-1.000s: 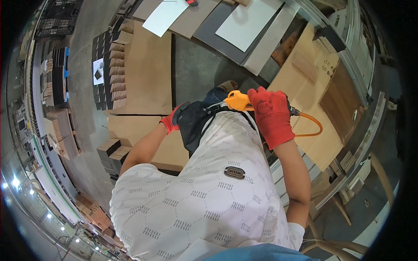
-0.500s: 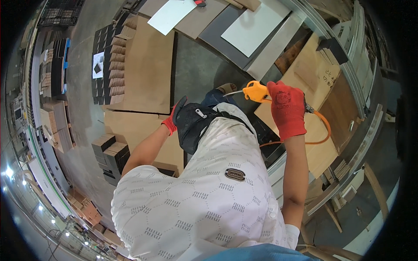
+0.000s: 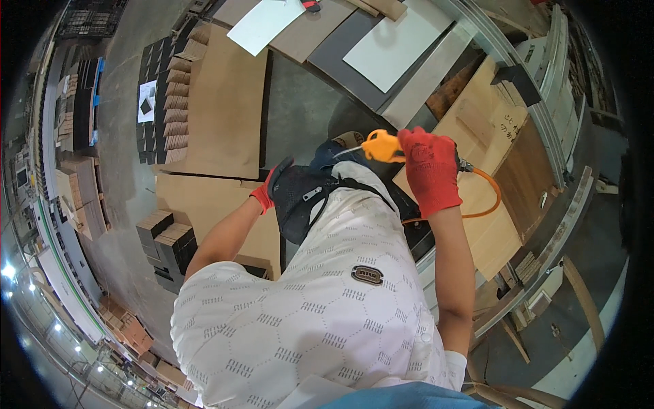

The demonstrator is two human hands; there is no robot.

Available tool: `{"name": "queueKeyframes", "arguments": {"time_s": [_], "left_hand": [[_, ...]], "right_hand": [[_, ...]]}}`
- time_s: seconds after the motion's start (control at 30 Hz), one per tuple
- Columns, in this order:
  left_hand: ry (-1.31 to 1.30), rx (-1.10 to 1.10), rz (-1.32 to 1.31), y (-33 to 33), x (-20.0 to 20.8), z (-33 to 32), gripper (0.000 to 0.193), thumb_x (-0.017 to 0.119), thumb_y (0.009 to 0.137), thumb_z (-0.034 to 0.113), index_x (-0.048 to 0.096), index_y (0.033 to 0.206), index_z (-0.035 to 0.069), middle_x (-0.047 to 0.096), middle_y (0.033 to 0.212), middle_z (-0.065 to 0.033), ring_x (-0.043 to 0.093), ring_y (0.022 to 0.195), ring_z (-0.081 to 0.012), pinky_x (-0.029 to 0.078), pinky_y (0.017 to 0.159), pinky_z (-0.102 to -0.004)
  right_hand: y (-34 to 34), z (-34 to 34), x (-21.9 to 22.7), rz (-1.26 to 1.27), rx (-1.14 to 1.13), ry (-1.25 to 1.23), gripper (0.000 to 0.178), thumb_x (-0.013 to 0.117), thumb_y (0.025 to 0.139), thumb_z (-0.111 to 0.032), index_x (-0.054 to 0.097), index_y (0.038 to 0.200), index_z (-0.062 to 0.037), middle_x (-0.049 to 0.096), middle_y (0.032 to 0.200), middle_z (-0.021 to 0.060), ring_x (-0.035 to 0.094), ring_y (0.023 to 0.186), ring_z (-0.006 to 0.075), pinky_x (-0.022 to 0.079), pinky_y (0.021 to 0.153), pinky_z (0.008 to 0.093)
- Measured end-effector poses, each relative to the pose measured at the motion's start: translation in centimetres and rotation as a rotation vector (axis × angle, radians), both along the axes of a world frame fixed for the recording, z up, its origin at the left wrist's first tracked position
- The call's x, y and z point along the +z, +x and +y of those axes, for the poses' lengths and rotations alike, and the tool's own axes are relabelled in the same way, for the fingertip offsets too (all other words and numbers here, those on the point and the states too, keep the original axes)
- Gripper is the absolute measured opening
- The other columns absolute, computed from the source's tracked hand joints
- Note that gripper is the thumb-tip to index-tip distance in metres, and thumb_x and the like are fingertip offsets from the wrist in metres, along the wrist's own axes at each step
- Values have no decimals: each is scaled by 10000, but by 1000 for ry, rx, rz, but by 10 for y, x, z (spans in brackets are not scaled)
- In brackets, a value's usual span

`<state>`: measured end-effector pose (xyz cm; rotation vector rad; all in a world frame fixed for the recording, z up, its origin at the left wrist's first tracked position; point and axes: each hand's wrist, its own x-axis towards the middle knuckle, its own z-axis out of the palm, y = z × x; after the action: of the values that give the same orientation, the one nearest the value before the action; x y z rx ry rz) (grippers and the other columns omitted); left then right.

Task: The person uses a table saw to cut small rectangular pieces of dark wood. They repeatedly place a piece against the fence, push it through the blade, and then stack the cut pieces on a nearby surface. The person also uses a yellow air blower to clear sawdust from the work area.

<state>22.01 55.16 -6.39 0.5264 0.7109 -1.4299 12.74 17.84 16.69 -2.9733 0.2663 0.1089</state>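
Observation:
My right hand [image 3: 430,167], in a red glove, is wrapped round a yellow air blow gun [image 3: 383,146]. The gun's thin metal nozzle [image 3: 347,152] points left over my shoes, and an orange hose [image 3: 495,194] curves away from behind the hand. My left hand [image 3: 261,194], in a red glove with a dark part, is against the left side of a black mesh waist bag [image 3: 300,204]. Most of its fingers are hidden by the bag, which hangs at the front of my white patterned shirt [image 3: 327,293].
Large brown sheets [image 3: 228,102] lie to the left, with a row of stacked dark pieces [image 3: 153,102] beside them. Dark blocks [image 3: 170,242] stand lower left. Ahead are grey boards and a white panel [image 3: 395,48]. A wooden board [image 3: 477,129] and a metal rail [image 3: 538,102] are at right.
My right hand and the blow gun have moved a little to the left, and the nozzle now tilts more downward. My left hand stays at the bag.

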Motion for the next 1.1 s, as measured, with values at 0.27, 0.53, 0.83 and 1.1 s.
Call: {"name": "queueKeyframes", "arguments": {"time_s": [0.27, 0.53, 0.83, 1.1], "left_hand": [[93, -694, -915, -15, -32, 45, 350, 518, 1116, 208, 655, 1377, 21, 713, 1352, -110, 681, 1198, -208, 527, 1081, -359], [122, 99, -220, -28, -41, 44, 491, 661, 1012, 521, 751, 1124, 51, 773, 1042, -160, 724, 955, -280, 584, 909, -396], [-47, -15, -133, -15, 8, 14, 757, 501, 1043, 665, 687, 1231, -44, 742, 1217, -195, 690, 1116, -301, 545, 1005, -427], [-94, -62, 20, -6, -3, 3, 943, 378, 1031, 760, 603, 1423, -67, 679, 1396, -197, 627, 1282, -336, 442, 1159, -458]], "right_hand": [[-3, -14, -2, -49, 80, 406, 156, 704, 778, -22, 712, 897, -122, 703, 841, 118, 708, 824, 360, 557, 704, 461], [-3, -8, -24, -51, 98, 336, 140, 701, 818, -20, 693, 900, -134, 686, 821, 96, 708, 814, 341, 567, 716, 443], [3, 40, 15, -23, 225, 266, 107, 643, 879, -70, 656, 964, -133, 646, 856, 96, 658, 793, 325, 468, 769, 433], [12, 44, 35, -27, 110, -116, 120, 666, 872, -104, 643, 978, -154, 614, 872, 53, 662, 796, 263, 465, 732, 424]]}}
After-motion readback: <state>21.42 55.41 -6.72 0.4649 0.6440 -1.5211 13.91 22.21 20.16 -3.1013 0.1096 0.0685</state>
